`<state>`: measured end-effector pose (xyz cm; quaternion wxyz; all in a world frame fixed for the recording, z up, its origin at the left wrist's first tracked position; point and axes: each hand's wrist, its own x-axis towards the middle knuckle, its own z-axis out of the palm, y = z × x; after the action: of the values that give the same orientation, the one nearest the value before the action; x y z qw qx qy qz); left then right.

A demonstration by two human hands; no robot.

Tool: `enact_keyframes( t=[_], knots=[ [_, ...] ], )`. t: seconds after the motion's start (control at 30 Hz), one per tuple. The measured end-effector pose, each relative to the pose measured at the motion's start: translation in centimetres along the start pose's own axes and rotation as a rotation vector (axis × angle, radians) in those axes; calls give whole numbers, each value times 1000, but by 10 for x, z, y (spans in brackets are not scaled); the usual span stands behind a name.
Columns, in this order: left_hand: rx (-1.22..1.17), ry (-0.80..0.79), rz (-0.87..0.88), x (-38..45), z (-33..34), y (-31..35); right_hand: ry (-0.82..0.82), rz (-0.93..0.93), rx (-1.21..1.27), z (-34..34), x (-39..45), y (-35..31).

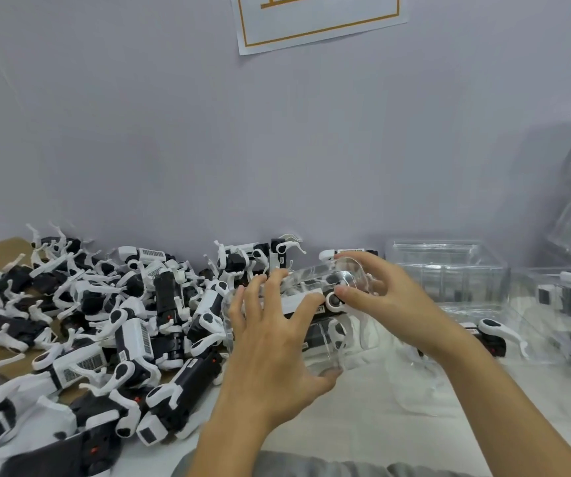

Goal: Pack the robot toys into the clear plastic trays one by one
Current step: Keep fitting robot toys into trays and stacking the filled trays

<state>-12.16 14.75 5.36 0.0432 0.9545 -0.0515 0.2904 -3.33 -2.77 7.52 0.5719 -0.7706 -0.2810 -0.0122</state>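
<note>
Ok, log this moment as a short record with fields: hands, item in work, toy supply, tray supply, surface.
left hand: grips the clear plastic tray, fingers curled over it
right hand: pinches the same tray's right end
item in work: black-and-white robot toy inside that tray
toy supply: heap of loose black-and-white robot toys on the left
tray supply: stack of empty clear plastic trays on the right
surface: white table

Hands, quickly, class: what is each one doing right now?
Left hand: grips the clear tray holding a robot toy.
Right hand: pinches the same tray.
</note>
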Motion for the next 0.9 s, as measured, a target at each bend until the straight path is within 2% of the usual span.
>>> enact_keyframes(
  t=[0.57, 0.77, 0.9],
  knots=[
    [-26, 96, 15, 1, 3, 0, 39, -47, 45, 0, -1, 0],
    [-221, 147, -71, 2, 3, -4, 158, -71, 227, -1, 2, 2],
    [-616, 206, -225, 2, -1, -6, 244, -61, 423, -4, 5, 4]
  ],
)
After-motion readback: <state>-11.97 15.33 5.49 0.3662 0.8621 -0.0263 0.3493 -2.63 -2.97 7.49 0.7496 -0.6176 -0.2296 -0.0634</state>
